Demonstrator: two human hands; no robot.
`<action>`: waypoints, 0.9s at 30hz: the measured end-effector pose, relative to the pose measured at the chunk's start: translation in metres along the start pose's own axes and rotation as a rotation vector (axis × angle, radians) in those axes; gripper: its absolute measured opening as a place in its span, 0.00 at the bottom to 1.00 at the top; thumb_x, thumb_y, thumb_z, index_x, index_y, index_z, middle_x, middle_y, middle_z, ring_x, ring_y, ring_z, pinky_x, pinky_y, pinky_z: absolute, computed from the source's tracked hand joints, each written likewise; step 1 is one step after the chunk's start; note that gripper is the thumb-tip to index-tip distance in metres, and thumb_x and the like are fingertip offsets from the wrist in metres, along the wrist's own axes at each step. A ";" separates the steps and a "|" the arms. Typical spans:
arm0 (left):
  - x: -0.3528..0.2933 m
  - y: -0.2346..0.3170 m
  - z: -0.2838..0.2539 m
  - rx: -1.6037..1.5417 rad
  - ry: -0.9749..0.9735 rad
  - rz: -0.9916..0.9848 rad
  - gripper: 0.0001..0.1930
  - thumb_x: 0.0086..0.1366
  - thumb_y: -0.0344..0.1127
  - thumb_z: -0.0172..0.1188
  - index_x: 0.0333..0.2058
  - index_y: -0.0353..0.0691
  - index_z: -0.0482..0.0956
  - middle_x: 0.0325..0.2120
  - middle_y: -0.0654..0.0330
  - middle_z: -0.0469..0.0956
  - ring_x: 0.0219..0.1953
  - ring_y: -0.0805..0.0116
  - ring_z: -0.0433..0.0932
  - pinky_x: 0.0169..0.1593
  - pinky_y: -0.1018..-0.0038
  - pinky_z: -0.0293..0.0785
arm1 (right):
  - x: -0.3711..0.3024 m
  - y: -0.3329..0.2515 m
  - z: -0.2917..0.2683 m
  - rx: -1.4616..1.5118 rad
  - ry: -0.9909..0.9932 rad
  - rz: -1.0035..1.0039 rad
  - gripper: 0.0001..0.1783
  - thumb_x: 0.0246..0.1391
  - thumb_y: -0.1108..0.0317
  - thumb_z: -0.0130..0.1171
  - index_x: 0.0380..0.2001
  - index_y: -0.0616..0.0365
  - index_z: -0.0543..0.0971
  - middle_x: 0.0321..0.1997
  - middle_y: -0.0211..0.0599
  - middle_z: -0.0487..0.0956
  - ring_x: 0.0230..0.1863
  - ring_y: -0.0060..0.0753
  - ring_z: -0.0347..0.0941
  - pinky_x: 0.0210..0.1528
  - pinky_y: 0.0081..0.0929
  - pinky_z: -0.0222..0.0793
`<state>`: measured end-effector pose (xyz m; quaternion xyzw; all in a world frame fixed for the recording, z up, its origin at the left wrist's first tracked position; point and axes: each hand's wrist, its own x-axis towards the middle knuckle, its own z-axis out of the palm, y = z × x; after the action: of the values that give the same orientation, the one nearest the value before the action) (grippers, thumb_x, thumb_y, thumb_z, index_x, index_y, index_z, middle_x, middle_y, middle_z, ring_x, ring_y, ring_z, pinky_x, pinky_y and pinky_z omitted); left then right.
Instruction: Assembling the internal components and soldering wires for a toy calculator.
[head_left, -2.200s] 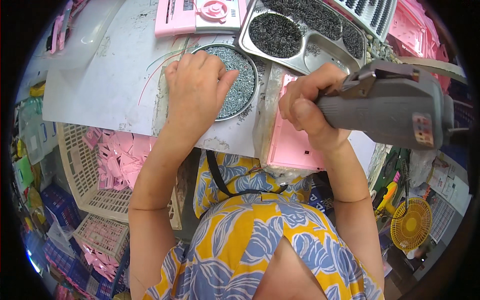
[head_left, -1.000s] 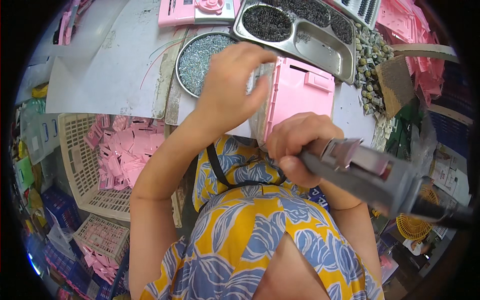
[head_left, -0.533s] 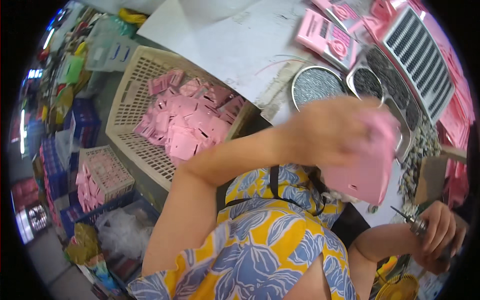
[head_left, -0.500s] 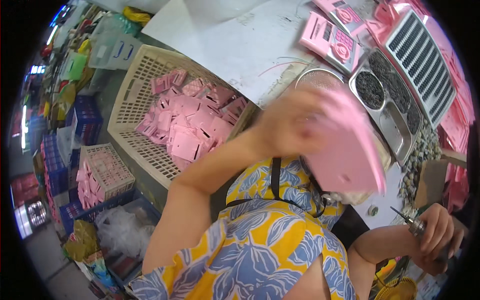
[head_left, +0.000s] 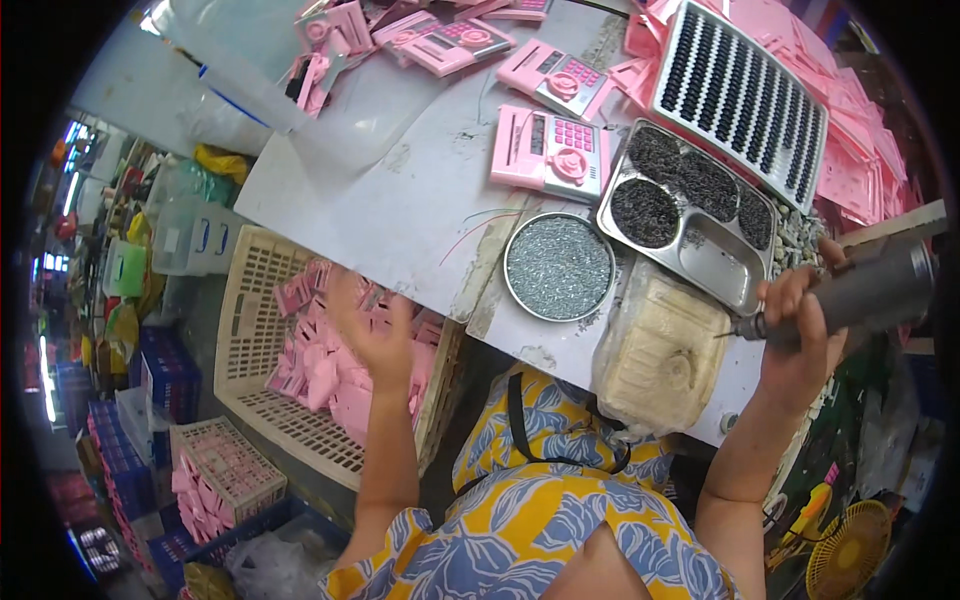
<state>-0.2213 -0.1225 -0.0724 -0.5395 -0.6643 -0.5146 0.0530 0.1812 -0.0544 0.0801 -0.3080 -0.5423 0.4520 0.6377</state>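
My left hand (head_left: 372,325) reaches over the pink parts in the cream plastic basket (head_left: 290,428), its fingers apart and slightly blurred, with nothing visible in it. Beneath it lie many loose pink plastic pieces (head_left: 322,375). My right hand (head_left: 800,315) is wrapped round a dark grey electric screwdriver (head_left: 875,288), whose thin bit points left. The bit's tip is near the right edge of a cream, plastic-wrapped pad (head_left: 655,350) at the table's front. Left of that pad, a round tin holds small silver metal pieces (head_left: 560,265).
A steel compartment tray (head_left: 722,262) holds small black pieces. Behind it leans a white rack with black rows (head_left: 740,100). Pink keypad panels (head_left: 550,150) lie on the white table (head_left: 400,215), with more pink parts at far right. A smaller basket (head_left: 228,460) stands lower left.
The pink panel has left my left hand, which has moved left and down over the basket. My right hand has raised the screwdriver toward the pad. The whole view has shifted.
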 end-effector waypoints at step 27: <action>0.093 0.128 0.068 -0.722 -1.610 -0.165 0.14 0.69 0.42 0.64 0.37 0.34 0.83 0.25 0.66 0.80 0.23 0.79 0.74 0.26 0.80 0.70 | -0.012 0.094 -0.003 0.705 -0.559 1.046 0.46 0.68 0.31 0.36 0.69 0.64 0.62 0.60 0.52 0.77 0.57 0.41 0.78 0.62 0.37 0.74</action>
<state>-0.1276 -0.0247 0.0343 -0.6720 -0.3342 -0.1592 -0.6414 0.1609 -0.0274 -0.0087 -0.1752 -0.2872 0.9121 0.2342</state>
